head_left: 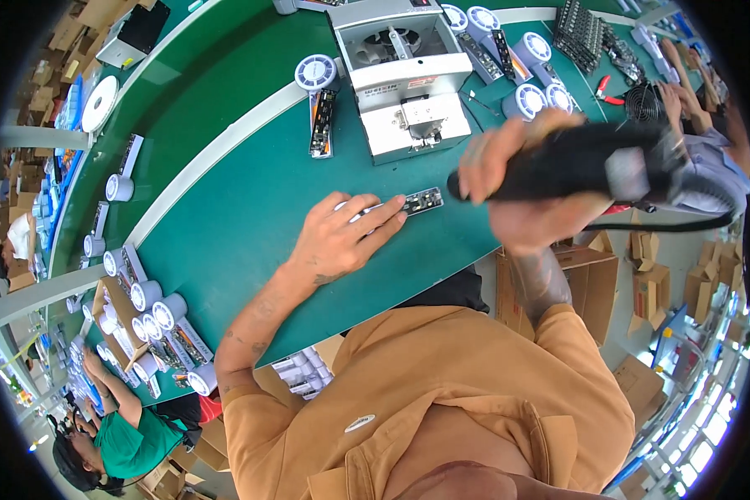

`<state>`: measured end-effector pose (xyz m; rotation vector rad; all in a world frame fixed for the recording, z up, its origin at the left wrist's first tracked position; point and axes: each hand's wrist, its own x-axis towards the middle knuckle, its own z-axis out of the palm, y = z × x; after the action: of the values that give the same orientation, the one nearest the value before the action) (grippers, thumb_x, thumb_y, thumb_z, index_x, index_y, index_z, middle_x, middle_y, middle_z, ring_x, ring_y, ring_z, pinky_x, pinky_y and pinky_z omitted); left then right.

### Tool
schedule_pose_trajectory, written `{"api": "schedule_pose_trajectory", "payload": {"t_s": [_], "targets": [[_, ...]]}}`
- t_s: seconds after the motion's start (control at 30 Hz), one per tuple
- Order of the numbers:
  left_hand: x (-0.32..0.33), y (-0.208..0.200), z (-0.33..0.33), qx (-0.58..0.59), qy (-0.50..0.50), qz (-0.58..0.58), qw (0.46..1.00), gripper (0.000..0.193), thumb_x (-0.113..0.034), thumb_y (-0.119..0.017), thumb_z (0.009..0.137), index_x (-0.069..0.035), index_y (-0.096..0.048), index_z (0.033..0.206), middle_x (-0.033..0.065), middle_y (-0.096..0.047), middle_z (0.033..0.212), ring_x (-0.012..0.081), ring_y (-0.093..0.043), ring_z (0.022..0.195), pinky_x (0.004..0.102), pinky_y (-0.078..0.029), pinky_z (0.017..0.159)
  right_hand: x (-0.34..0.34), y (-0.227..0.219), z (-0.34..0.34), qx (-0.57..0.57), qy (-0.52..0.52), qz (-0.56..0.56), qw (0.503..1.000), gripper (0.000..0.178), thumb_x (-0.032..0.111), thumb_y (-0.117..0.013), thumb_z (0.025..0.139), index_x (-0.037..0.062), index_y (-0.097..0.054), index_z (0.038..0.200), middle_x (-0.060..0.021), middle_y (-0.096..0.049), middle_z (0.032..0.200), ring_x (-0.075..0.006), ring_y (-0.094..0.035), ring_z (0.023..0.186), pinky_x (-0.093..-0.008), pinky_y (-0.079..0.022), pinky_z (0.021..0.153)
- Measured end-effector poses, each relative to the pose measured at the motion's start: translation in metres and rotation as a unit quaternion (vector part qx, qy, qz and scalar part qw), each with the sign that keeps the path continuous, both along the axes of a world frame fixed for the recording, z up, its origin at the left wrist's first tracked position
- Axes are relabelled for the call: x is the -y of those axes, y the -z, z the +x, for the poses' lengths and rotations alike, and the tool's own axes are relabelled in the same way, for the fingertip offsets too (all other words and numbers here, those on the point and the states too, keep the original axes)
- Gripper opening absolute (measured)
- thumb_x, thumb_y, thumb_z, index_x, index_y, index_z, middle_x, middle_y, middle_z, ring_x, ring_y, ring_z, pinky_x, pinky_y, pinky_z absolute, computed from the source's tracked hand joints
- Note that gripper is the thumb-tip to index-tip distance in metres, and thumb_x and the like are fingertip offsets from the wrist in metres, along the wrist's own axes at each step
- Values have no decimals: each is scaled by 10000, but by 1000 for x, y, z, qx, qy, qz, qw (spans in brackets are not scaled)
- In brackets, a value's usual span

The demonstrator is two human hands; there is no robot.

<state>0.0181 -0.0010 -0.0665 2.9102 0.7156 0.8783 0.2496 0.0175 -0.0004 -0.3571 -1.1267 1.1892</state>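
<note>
A head-worn fisheye camera looks steeply down, close above the tan collared shirt (475, 358) and green workbench (225, 225).

Slim device (426, 201) lies circuits up; blurred black tool (579, 165) seems raised.

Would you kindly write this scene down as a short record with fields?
Left: left hand, fingers on a board
Right: right hand, gripping a black tool, blurred
Surface: green table
Beyond the hands: metal machine
Left of machine: round-headed unit
Far right: red-handled pliers
</note>
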Motion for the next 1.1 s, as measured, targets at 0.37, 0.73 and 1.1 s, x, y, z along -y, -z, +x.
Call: {"api": "schedule_pose_trajectory", "payload": {"t_s": [0.37, 0.73, 1.1], "targets": [[6, -38, -7, -55, -161, -70, 983, 586, -475, -754, 778, -48, -672, 1171, 67, -673, 1086, 212, -607, 1017, 379, -456, 874, -51, -27, -39, 166, 154, 67, 972, 501, 435, -540, 1002, -44, -505, 1141, -56, -552, 637, -106, -491, 462, -240, -395, 434], [2, -40, -13, -74, -137, -119, 981, 618, -406, -821, 724, 3, -667, 1161, 78, -672, 925, 237, -631, 942, 369, -468, 840, -25, -11, -61, 96, 74, -37, 992, 800, 681, -473, 939, -62, -387, 1224, -92, -495, 591, -157, -480, 428, -306, -417, 433], [-3, -31, -12, -29, -103, -118, 987, 565, -402, -801, 732, 14, -679, 1095, 83, -656, 852, 233, -611, 868, 359, -482, 725, -17, 5, -74, 123, 50, 21, 991, 856, 684, -605, 878, -110, -436, 1149, -95, -569, 681, -111, -492, 482, -237, -380, 432]]}}
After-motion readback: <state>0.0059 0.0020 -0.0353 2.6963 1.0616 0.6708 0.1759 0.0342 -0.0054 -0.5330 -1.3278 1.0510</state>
